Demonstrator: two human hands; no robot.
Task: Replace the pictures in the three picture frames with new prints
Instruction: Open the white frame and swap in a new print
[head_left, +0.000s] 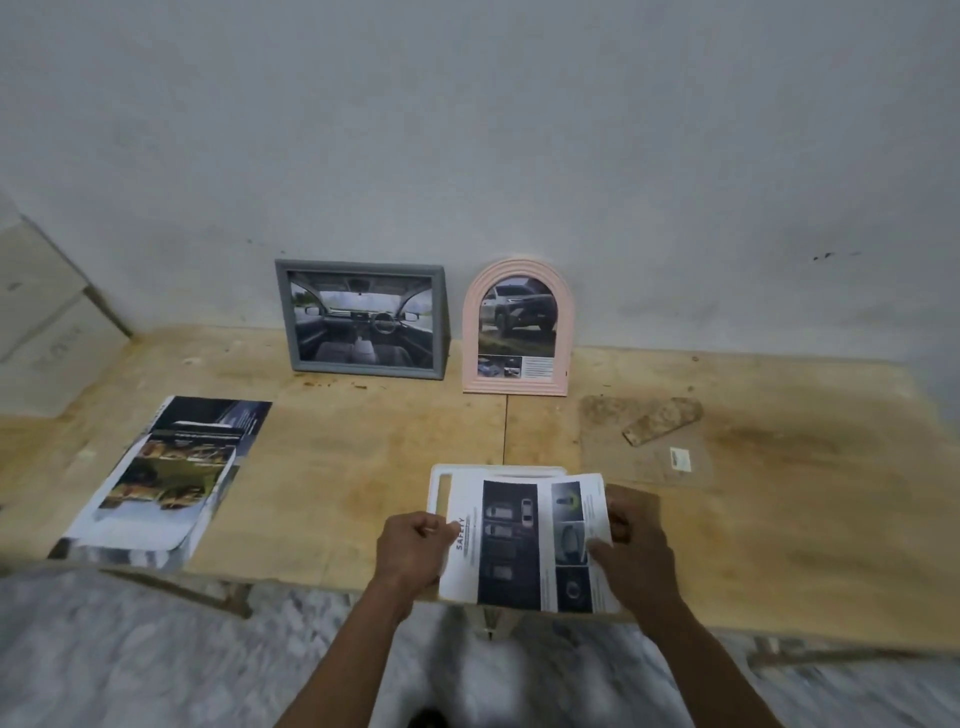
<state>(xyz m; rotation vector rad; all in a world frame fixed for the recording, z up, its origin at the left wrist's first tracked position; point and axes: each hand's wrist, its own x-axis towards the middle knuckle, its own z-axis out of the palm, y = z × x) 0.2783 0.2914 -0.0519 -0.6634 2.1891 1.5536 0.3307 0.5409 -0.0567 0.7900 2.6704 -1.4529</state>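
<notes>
Table (363, 441) is a stained plywood top against the wall, and everything you need sits on it. Stack of prints (161, 483) lies flat at far left, near the front edge. Grey frame (362, 318) and pink arched frame (517, 327) stand upright side by side, leaning on the wall, each showing a car picture. A backing board (644, 441) with its stand flap lies flat at right, just beyond your right hand.

White frame (439, 480) lies flat at the front edge, mostly hidden under the print (524, 540) you hold over it. The print sits a bit skewed and overhangs the table edge toward you.

Left hand (413, 551) pinches the print's left margin by the "SAFETY" heading, fingers curled. Right hand (631, 545) grips the right edge, thumb on top.

Likely step: seating this print in the white frame. Square it first, lining the far edge up with the frame's top rail. Lower it flat, don't drag. Keep your pinches on the margins to avoid creasing it. It looks bigger than the opening, so check the fit before pressing. Then bring over the backing board.
</notes>
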